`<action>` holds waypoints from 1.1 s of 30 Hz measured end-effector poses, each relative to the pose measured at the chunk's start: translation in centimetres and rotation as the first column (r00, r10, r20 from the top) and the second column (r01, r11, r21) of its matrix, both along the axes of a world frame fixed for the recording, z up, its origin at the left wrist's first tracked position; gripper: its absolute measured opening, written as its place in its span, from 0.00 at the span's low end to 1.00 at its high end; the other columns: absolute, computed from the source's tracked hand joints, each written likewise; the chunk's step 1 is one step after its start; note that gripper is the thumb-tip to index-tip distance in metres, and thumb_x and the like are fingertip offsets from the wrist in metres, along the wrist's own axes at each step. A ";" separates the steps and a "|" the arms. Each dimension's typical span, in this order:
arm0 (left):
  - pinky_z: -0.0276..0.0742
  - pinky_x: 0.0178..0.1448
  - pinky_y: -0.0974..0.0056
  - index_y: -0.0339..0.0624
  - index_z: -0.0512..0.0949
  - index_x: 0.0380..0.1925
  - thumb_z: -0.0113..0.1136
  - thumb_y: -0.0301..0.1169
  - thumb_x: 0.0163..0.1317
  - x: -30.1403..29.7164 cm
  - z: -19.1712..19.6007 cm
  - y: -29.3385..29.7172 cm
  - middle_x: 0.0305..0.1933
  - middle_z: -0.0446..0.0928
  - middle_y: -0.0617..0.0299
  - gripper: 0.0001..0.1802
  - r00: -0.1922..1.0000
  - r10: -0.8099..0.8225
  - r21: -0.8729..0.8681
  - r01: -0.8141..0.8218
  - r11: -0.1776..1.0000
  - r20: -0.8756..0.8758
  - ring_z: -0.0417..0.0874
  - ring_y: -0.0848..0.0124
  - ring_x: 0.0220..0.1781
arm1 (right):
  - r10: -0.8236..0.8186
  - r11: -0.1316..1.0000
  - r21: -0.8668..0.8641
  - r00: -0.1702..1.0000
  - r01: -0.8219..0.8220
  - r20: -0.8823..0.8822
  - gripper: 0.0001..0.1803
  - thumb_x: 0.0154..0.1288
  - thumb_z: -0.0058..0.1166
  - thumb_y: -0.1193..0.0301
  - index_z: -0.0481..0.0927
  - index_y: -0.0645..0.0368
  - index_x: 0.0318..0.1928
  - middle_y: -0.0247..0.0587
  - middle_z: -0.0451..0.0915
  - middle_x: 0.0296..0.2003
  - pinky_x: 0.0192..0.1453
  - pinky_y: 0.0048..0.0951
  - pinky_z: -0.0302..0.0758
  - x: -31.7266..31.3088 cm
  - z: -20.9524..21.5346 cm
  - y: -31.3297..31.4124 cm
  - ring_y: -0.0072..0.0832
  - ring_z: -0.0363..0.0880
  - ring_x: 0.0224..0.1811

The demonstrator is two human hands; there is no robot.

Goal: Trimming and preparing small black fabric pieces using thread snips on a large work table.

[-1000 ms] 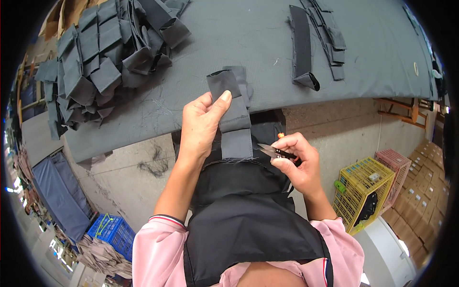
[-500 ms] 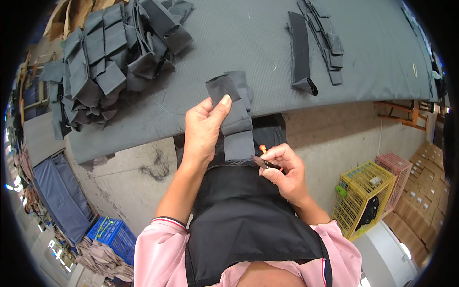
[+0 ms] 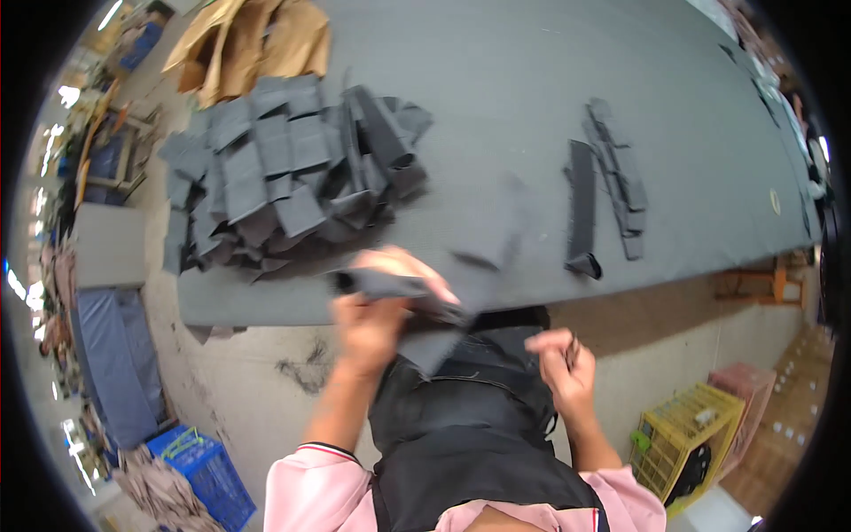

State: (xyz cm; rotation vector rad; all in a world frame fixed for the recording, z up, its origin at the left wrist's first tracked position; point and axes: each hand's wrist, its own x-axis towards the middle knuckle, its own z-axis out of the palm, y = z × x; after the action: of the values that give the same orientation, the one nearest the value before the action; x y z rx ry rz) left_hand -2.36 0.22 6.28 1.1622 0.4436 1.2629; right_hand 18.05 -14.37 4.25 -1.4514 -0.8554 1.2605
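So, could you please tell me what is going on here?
A person at a grey-covered table is handling fabric. The left hand grips a grey fabric strip in front of the black apron; both are blurred. The right hand, apart from the strip, holds a small dark tool, mostly hidden. A pile of grey pieces lies on the table to the left, with more strips to the right.
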 end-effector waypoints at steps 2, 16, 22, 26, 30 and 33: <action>0.77 0.38 0.62 0.36 0.72 0.25 0.55 0.34 0.62 -1.9 2.4 3.7 0.31 0.77 0.50 0.12 0.948 0.266 0.409 -0.176 0.895 -0.174 0.80 0.61 0.34 | -0.050 0.999 -0.015 0.999 0.051 0.008 0.09 0.69 0.41 0.78 0.77 0.66 0.41 0.27 0.68 0.14 0.18 0.17 0.57 0.8 0.5 2.9 0.11 0.60 0.14; 0.69 0.59 0.61 0.36 0.77 0.38 0.55 0.21 0.59 -0.4 1.1 2.7 0.48 0.78 0.53 0.08 0.561 0.622 0.576 -0.287 0.765 -0.547 0.78 0.61 0.52 | 0.089 0.958 -0.189 0.402 0.216 0.911 0.30 0.49 0.63 0.58 0.71 0.62 0.50 0.49 0.71 0.47 0.50 0.45 0.75 8.1 -3.9 14.2 0.50 0.78 0.45; 0.68 0.61 0.62 0.41 0.63 0.59 0.59 0.28 0.61 6.1 -3.5 -1.6 0.58 0.68 0.52 0.26 0.897 -0.162 -0.379 -0.007 0.925 -0.412 0.73 0.65 0.57 | -0.097 0.991 0.107 0.989 0.085 0.113 0.27 0.49 0.60 0.71 0.71 0.65 0.51 0.35 0.71 0.40 0.43 0.22 0.71 6.1 -3.2 11.4 0.20 0.74 0.34; 0.64 0.66 0.57 0.42 0.52 0.67 0.60 0.31 0.61 7.9 -3.3 -2.8 0.66 0.58 0.47 0.38 0.979 -0.148 -0.564 0.045 0.825 -0.138 0.65 0.58 0.66 | -0.040 0.994 -0.110 0.922 -0.003 -0.386 0.27 0.51 0.60 0.72 0.70 0.66 0.53 0.29 0.70 0.33 0.27 0.12 0.61 1.5 -1.1 8.1 0.09 0.62 0.22; 0.69 0.62 0.58 0.37 0.58 0.63 0.54 0.26 0.62 6.8 -4.4 -3.4 0.61 0.66 0.47 0.29 0.954 -0.120 -0.439 -0.014 0.899 -0.276 0.68 0.58 0.63 | -0.113 0.993 -0.084 0.876 0.084 -0.469 0.27 0.53 0.58 0.73 0.68 0.65 0.54 0.28 0.72 0.23 0.21 0.12 0.60 -1.0 -1.6 7.9 0.11 0.66 0.19; 0.61 0.68 0.60 0.34 0.57 0.64 0.45 0.18 0.60 6.4 -4.0 -3.3 0.61 0.65 0.47 0.29 0.925 -0.020 -0.291 -0.099 0.952 -0.380 0.68 0.62 0.63 | -0.075 0.994 -0.102 0.921 0.039 -0.383 0.25 0.54 0.57 0.75 0.68 0.64 0.54 0.29 0.73 0.24 0.22 0.13 0.61 -1.8 -2.0 7.6 0.13 0.67 0.19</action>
State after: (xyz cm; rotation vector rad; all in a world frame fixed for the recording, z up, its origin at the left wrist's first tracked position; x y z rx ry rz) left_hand 4.07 -3.07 2.33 1.1331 0.9231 0.9569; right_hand 16.29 -6.81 2.23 -1.2281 -0.4905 1.4938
